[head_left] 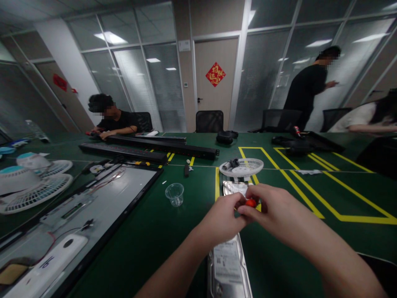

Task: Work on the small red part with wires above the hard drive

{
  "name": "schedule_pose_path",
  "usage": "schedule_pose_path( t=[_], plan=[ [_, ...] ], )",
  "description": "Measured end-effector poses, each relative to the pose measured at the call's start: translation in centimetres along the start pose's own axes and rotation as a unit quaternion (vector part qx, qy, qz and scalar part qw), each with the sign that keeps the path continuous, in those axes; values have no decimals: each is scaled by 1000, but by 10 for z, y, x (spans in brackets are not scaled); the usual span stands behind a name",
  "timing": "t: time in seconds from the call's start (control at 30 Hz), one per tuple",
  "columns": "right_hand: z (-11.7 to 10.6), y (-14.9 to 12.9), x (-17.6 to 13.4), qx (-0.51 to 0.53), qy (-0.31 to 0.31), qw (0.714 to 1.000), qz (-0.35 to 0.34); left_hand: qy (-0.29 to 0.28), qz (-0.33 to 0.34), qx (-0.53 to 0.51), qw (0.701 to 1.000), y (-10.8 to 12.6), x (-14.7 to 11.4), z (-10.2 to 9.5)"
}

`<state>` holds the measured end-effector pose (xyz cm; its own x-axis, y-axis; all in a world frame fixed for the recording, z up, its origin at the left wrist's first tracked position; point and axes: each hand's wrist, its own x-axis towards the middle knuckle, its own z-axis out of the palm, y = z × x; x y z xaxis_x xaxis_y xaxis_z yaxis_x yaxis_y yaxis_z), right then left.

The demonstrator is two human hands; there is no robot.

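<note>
My left hand [228, 212] and my right hand [274, 203] meet above the table, fingers pinched together around a small rounded red-orange object [250, 203]. Its exact kind does not show, as the fingers cover most of it. Below my wrists a silver hard drive [228, 263] with a white label lies lengthwise on the table. Just beyond my fingers is another silver hard drive [233, 187], partly hidden by my hands. A clear plastic cup [174, 194] stands to the left of my hands.
A white round fan grille [241, 167] holding dark parts sits farther back. On the left lies an opened flat panel [102, 198], with white fan parts [40, 194] beside it. Long black bars [161, 145] cross the far side. A seated co-worker [114, 118] is beyond them.
</note>
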<state>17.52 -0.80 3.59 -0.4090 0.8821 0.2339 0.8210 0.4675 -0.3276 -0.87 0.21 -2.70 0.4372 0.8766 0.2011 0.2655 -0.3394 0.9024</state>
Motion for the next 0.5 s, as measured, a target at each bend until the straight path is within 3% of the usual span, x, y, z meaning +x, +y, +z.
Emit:
schedule_pose_path(
  t=[0.17,0.43,0.5],
  plan=[
    [-1,4,-4,40,-12,998,-53,15,2,-10,1000,-1,0,0],
    [0,0,2,-16,-22,999,37,12,-5,-7,1000,3,1,1],
    [1,3,0,-11,-8,1000,28,9,-10,-10,1000,3,1,0]
  ],
)
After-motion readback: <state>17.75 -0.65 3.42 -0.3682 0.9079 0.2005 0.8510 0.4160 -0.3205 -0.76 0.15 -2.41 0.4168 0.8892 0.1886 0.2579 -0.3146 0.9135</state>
